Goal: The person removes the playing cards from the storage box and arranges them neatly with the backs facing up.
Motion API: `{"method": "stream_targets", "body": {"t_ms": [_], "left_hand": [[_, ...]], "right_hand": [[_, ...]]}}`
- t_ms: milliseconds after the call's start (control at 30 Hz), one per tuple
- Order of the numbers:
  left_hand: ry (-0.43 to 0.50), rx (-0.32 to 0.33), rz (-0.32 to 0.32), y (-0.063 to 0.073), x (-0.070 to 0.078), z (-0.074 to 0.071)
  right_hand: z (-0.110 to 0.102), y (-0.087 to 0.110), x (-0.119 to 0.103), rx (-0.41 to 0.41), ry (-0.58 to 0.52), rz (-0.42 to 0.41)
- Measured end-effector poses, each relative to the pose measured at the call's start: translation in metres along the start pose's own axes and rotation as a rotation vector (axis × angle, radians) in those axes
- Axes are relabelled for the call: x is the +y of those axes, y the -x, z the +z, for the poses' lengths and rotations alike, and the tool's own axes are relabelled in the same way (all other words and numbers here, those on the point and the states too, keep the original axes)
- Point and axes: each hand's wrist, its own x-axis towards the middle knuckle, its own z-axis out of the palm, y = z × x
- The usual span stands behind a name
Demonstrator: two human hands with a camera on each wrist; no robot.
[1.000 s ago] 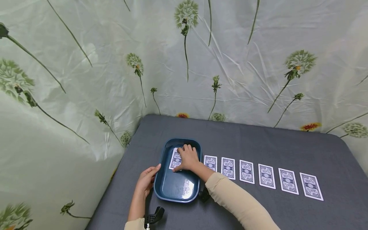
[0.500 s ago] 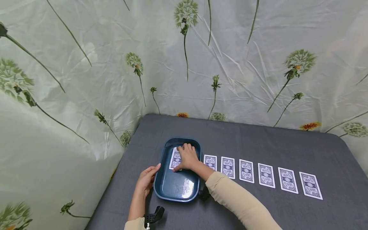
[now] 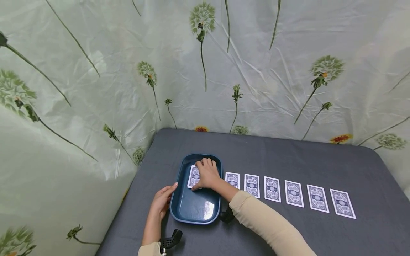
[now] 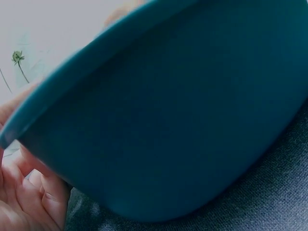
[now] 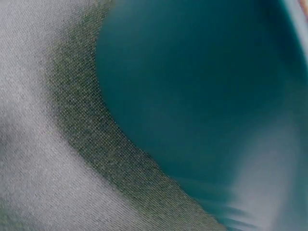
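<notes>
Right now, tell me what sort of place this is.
Likely a makeshift tabletop work corner: flower-printed sheeting lines two sides of a grey table, where a row of cards lies.

hands: 2 | tray: 1 | table: 1 | cards outside: 6 | card visible inside: 1

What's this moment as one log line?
Left hand: holds tray | right hand: in tray, over card | six cards: row beside tray
</notes>
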Motion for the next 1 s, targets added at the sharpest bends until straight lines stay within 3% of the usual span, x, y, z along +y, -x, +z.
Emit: {"method": "stream_targets", "body": {"t_ms": [267,433,667,1000], "left_hand": [[-0.014,0.001,0.001,0.002,0.001,0.000],[-0.017,-0.006,0.002,0.003,0.001,-0.001],[-0.052,-0.004,-0.003,0.004,0.001,0.001],[-0.076,-0.020,-0.014,0.005,0.003,-0.001]], "right_hand": [[-0.032,0.009,0.000,0.078,-0.026,-0.064],[-0.061,0.020,0.014,0.123,-0.021,-0.070],[-0.087,0.049,0.058,0.187,0.017,-0.025],[-0.116,0.120,0.138,0.287,0.084,0.036]]}}
